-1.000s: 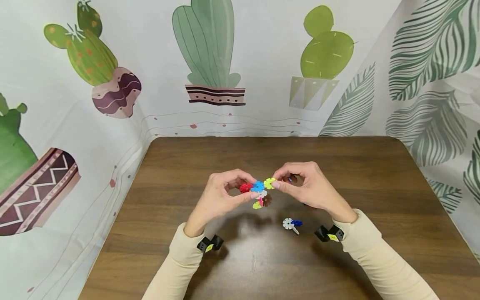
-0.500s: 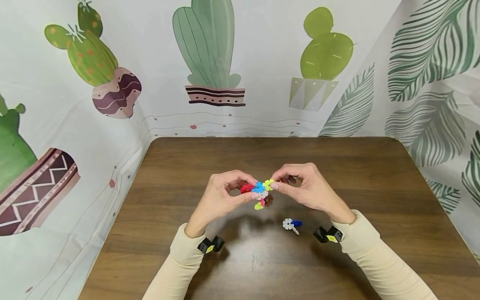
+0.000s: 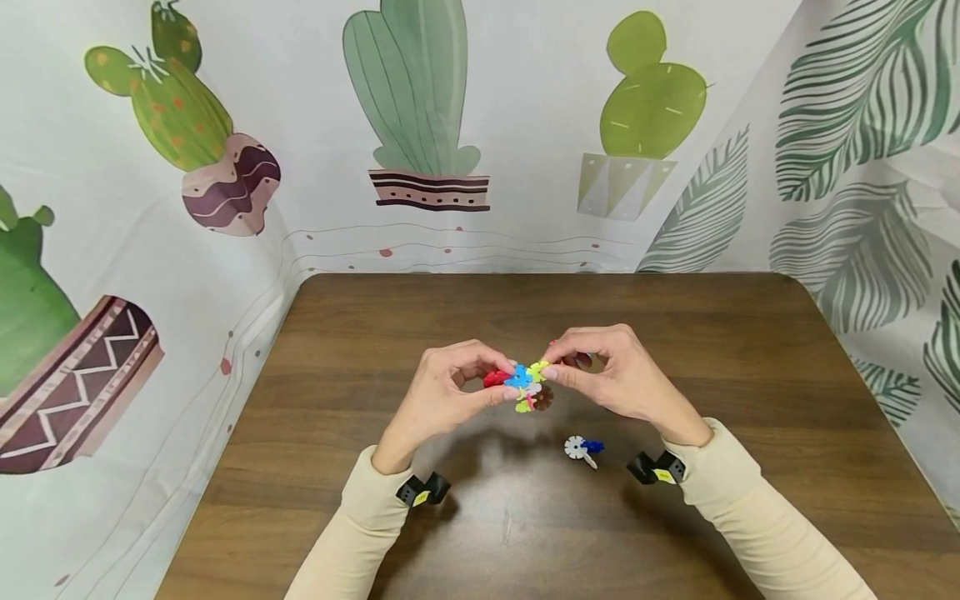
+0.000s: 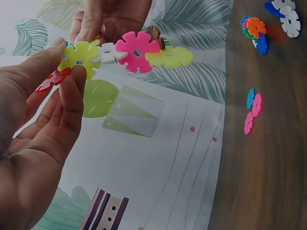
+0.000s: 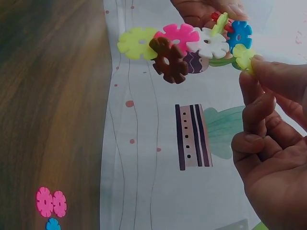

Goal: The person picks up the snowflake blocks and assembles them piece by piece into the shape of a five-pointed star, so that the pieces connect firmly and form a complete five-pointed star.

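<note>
Above the table, a linked chain of notched flower-shaped plastic discs is held between both hands. My left hand (image 3: pixel 442 383) pinches it at the blue disc (image 3: pixel 520 377), next to a red disc (image 3: pixel 496 378). My right hand (image 3: pixel 611 367) pinches a yellow disc (image 5: pixel 244 56) between thumb and fingertip, at the edge of the blue disc. Whether the two are slotted together I cannot tell. In the right wrist view, a white disc (image 5: pixel 207 43), a pink disc (image 5: pixel 177 36), a brown disc (image 5: pixel 168 61) and another yellow disc (image 5: pixel 136 43) extend from the blue one.
On the wooden table (image 3: pixel 360 317) lies a white and blue disc cluster (image 3: pixel 576 448). The left wrist view also shows an orange, blue and pink cluster (image 4: pixel 256 28) and a pink and blue group (image 4: pixel 254 110). A printed cloth (image 3: pixel 525 242) hangs behind the table.
The right hand's yellow disc has moved left to meet the blue disc. The chain has shifted slightly right and turned a little, its lower discs swinging up.
</note>
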Tool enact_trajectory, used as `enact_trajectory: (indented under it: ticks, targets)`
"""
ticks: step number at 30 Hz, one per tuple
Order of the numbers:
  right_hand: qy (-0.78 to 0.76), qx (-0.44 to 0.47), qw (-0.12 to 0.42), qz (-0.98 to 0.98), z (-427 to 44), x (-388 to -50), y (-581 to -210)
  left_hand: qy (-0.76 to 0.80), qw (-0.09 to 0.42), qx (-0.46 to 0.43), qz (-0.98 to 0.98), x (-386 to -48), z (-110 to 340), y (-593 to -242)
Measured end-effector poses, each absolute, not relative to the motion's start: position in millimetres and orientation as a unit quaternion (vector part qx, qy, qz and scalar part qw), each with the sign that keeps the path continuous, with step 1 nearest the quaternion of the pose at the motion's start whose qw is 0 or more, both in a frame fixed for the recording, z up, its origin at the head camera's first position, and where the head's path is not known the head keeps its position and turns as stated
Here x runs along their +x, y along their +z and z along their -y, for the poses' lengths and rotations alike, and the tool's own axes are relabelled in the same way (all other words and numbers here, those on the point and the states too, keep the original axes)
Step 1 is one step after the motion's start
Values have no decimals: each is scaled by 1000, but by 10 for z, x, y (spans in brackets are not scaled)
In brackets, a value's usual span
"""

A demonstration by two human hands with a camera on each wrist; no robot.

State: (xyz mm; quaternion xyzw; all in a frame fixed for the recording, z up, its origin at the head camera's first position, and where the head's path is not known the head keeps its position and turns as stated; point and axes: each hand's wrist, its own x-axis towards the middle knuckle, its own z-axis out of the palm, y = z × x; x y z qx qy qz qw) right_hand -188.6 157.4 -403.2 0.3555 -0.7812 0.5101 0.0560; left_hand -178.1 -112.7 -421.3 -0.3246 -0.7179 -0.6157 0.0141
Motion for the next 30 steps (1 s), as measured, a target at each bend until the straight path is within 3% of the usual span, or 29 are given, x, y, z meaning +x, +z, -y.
enact_trajectory:
  ticks: [30]
  targets:
    - [528,332,48,780,-1524,-1890,-4042,-624,15,-312,716,-1814,1152,-4212]
